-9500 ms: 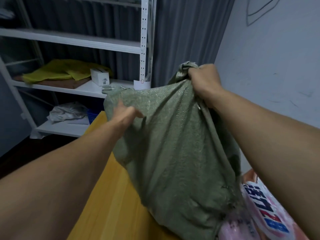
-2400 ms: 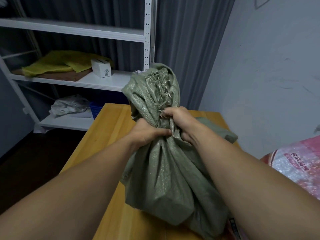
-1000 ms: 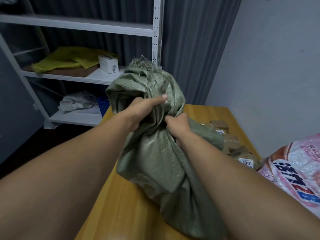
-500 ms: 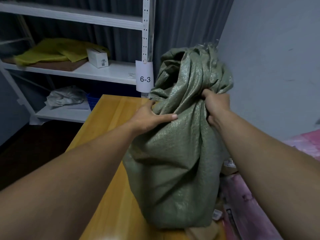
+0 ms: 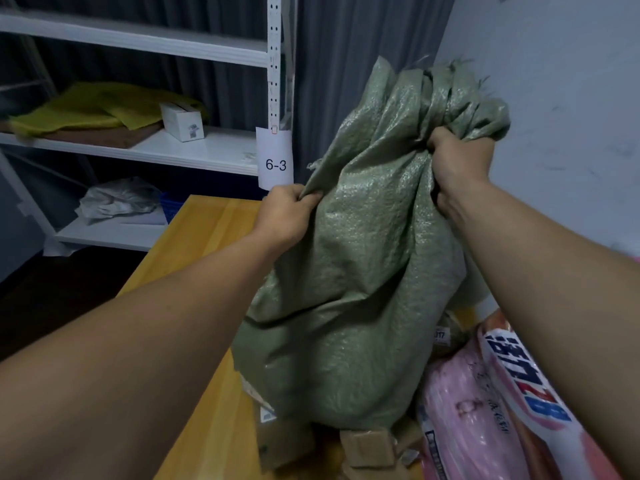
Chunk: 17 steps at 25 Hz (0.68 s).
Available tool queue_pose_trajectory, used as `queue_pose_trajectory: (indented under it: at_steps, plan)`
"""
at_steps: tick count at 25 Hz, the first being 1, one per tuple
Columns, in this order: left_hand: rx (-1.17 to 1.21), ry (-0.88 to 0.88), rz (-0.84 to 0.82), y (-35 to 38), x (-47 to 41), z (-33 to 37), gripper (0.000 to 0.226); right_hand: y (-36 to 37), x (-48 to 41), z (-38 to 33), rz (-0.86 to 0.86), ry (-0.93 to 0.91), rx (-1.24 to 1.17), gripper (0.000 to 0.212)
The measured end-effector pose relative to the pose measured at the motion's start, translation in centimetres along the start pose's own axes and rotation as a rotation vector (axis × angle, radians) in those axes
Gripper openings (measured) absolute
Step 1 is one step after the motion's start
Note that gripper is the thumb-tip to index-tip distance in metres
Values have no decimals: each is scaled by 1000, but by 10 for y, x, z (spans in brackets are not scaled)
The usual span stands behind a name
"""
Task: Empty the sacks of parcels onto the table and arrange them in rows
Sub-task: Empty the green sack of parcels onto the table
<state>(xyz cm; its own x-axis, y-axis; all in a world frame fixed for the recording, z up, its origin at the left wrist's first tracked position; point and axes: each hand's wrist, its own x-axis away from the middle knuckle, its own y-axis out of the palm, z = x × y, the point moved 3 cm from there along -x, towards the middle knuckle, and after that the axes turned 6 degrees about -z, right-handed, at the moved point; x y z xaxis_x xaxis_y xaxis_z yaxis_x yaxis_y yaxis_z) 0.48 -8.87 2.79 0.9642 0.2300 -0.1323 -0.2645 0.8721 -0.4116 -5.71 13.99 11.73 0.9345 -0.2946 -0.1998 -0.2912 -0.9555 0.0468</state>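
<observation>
A green woven sack (image 5: 360, 278) hangs upside down over the yellow wooden table (image 5: 204, 233). My left hand (image 5: 285, 213) grips a fold on its left side. My right hand (image 5: 453, 157) clutches the bunched fabric near its top right. Brown taped parcels (image 5: 372, 445) poke out from under the sack's lower edge, and a labelled one (image 5: 441, 336) shows at its right. A pink printed sack (image 5: 491, 410) lies at the table's right, against the green one.
A white metal rack (image 5: 207, 150) stands behind the table, tagged "6-3" (image 5: 276, 157). It holds yellow sheets (image 5: 100, 105), a small white box (image 5: 181, 121) and crumpled grey plastic (image 5: 117, 199). Grey curtains hang behind. A pale wall (image 5: 561, 98) runs along the right.
The sack has been raised higher. My left hand went from lying on its front to gripping a fold. My right hand climbed toward the top, and parcels now show beneath.
</observation>
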Motion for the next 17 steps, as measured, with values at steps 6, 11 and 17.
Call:
queue_pose_trajectory:
  at_steps: [6,11,17]
  plan:
    - [137,13,-263,21,15,26,71,-9,-9,-9,-2,-27,20,31]
    - [107,-2,-271,28,10,19,94,-13,-12,-3,-4,-11,11,22]
    - [110,-4,-175,15,-6,38,62,-2,-10,-29,-114,-28,-54,50]
